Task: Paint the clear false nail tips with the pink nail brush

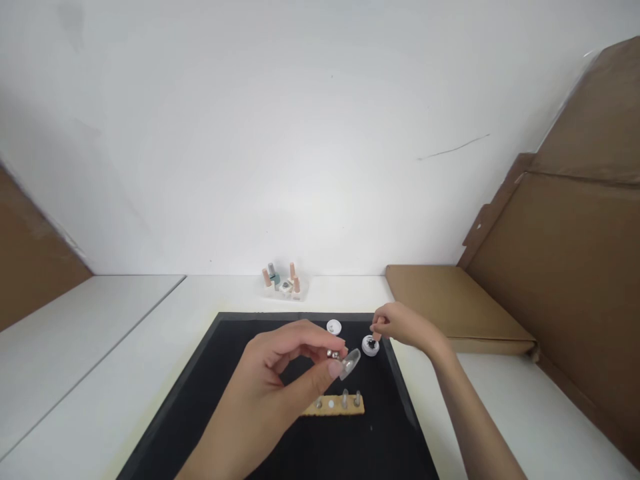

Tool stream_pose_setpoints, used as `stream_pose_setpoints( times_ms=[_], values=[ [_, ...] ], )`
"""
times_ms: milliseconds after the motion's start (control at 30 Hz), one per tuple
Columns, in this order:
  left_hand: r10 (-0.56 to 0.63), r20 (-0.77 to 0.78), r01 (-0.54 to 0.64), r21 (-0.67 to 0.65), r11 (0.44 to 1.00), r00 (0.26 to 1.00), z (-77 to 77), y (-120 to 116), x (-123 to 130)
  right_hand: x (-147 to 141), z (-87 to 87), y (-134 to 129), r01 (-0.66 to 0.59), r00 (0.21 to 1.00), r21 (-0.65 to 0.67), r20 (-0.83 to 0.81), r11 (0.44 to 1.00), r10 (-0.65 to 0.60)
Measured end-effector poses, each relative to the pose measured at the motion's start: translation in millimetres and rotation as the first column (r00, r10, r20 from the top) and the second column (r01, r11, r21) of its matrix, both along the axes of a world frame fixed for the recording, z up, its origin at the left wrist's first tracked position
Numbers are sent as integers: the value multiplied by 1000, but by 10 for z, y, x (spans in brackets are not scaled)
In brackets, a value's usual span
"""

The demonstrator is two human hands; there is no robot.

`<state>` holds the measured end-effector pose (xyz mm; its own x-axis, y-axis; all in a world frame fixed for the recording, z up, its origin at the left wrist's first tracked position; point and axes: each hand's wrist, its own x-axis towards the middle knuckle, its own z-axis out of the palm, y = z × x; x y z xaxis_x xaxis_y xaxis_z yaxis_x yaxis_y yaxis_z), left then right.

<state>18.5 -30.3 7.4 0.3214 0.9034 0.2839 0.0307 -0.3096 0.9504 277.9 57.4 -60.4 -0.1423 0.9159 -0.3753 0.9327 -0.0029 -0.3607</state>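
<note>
Probably at the step of loading a pink tool [377, 331] for use on the clear nail [351, 363]: with the right hand [397, 323], gripping the tool and pointing its end down into the pot [371, 348], between one and two o'clock from the nail. With the left hand [271, 392], pinching the nail between thumb and fingertips, seemingly by a silvery stem [333, 354] at its base. Impossible to tell, at this size, the nature of the pot's dark contents or any load on the tool. Likely calls next for lifting the tool clear of the pot, swinging toward seven or eight o'clock and meeting the nail lightly, with the stem held steady against twisting. Located at the left fingertips, about three o'clock from that hand, raised over the black mat [215, 360]; near the right hand, not touching. At six to seven o'clock from the nail, a yellow strip [340, 411] with more nails [345, 399]; at eleven, a lid [334, 327], then bottles [297, 287] on the tabletop [125, 387] beyond.
</note>
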Motion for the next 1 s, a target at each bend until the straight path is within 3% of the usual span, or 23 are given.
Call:
stream_pose_setpoints(
  times_ms=[433, 600, 733, 867, 1000],
  values=[
    [8, -7, -8, 8, 1000, 1000, 26, -16, 14, -64, -113, 87, 37, 999, -19, -14, 999, -37],
    [10, -23, -10, 8, 1000, 1000, 32, -22, 4, -40, -31, 29, 59, 995, 42, -81, 997, -56],
    [12, -27, -12, -2, 1000, 1000, 27, -8, -13, -25, 136, -99, 78, 976, 145, -213, 986, -46],
    [20, -30, -21, -34, 999, 999, 23, 14, -28, -53, 382, -299, 108, 890, 318, -453, 942, 51],
    [13, -32, -15, -54, 998, 999, 34, 21, -32, -142, 569, -549, 230, 700, 516, -677, 825, 228]
  ],
)
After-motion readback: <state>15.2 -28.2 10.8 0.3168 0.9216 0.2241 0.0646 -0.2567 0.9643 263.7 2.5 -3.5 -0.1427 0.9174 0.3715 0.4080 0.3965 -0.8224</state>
